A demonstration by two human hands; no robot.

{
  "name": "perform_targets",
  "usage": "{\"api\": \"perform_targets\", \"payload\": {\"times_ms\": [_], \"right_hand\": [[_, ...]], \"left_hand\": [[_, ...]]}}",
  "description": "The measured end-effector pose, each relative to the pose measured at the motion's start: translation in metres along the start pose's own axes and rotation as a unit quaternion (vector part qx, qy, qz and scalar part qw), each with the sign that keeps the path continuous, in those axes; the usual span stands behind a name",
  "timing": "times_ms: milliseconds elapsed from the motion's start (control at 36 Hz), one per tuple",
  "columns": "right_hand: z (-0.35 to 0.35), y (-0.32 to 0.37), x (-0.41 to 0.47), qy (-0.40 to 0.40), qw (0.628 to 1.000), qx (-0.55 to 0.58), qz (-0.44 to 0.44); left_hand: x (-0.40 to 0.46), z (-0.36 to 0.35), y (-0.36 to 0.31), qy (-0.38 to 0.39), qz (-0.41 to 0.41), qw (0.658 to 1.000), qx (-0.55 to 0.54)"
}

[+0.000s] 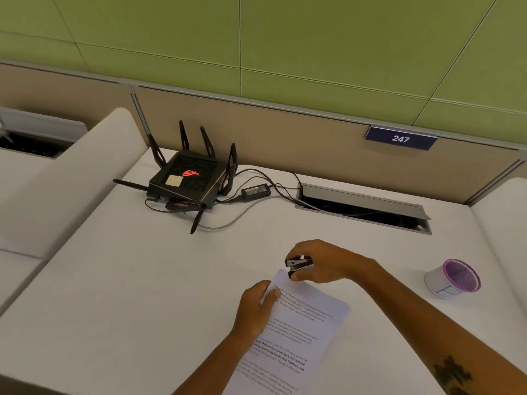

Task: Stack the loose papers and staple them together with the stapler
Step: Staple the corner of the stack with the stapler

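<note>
A stack of printed white papers lies on the white desk, running from the bottom edge up toward the middle. My left hand holds the stack's left edge near the top, thumb on the page and fingers curled under. My right hand grips a small black stapler, whose jaws sit over the top corner of the papers.
A black router with antennas, its power brick and cables sit at the back of the desk. An open cable hatch lies back right. A purple-rimmed cup stands at the right. A cushioned divider borders the left.
</note>
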State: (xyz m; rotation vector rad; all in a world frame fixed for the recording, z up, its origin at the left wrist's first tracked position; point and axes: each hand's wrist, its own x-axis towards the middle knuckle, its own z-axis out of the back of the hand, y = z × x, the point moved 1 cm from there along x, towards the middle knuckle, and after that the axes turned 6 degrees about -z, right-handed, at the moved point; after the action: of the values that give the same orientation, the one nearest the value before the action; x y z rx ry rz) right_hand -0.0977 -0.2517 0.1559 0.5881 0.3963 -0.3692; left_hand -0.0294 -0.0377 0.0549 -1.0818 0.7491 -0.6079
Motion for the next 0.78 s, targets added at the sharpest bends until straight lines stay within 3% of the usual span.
{"api": "perform_targets", "payload": {"times_ms": [389,778], "right_hand": [[-0.008,0.043,-0.009,0.034,0.988,-0.148,0.014],[-0.008,0.065,-0.019,0.037,0.979,-0.201,0.015]], "left_hand": [[-0.014,0.008,0.000,0.033,-0.051,0.996,0.064],[-0.020,0.016,0.002,0.030,-0.070,0.994,0.080]]}}
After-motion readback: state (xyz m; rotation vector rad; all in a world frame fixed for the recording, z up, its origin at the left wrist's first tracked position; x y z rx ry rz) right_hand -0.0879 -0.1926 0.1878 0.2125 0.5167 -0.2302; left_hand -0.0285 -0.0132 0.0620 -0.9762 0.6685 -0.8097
